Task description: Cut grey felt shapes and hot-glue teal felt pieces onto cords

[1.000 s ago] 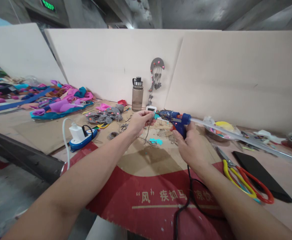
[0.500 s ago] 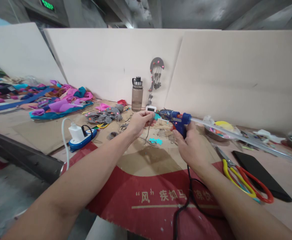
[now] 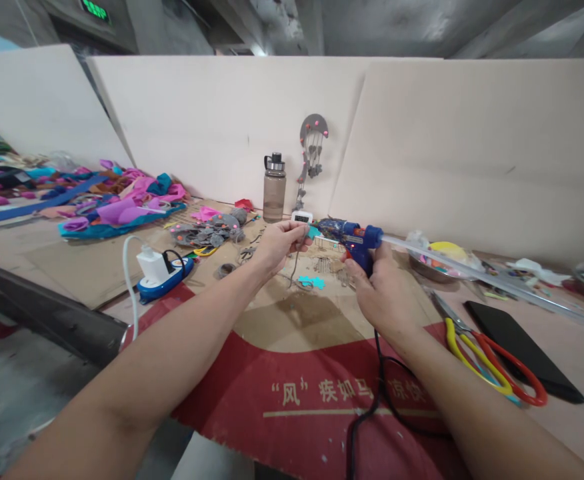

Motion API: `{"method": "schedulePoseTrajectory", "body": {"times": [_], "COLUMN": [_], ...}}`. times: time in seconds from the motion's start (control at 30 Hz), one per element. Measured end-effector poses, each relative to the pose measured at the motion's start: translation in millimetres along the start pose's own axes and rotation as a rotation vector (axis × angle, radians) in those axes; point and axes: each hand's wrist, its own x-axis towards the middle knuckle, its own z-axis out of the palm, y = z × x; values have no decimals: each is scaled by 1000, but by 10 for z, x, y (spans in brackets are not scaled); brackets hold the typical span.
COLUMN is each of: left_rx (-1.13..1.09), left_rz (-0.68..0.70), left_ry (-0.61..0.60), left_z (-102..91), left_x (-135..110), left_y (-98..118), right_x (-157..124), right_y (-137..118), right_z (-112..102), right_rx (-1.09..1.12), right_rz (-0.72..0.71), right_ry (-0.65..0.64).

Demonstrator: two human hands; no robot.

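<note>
My right hand is wrapped round the grip of a blue hot glue gun, its nozzle pointing left. A long clear glue stick sticks out of the gun's back. My left hand pinches a small turquoise felt piece right at the nozzle; a grey cord hangs below those fingertips. Whether the nozzle touches the felt I cannot tell. Under the hands, more turquoise felt cut-outs lie on the cardboard.
Scissors and a black phone-like slab lie at right. A water bottle stands at the back near a grey moon-shaped hanging. A blue power strip and felt scraps are at left. The gun's black cable runs toward me.
Almost nothing differs. Both hands, the glue gun and the felt piece keep their places, and the grey cord hangs nearly as before.
</note>
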Motion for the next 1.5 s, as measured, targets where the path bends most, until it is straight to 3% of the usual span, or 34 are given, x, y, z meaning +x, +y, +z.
{"method": "schedulePoseTrajectory", "body": {"times": [1.5], "left_rx": [5], "left_rz": [6], "left_ry": [-34], "left_z": [-18], "left_x": [-1], "left_y": [-18], "right_x": [9], "right_y": [-79], "right_z": [-39], "right_rx": [-60], "right_rz": [39], "right_ry": [0]}}
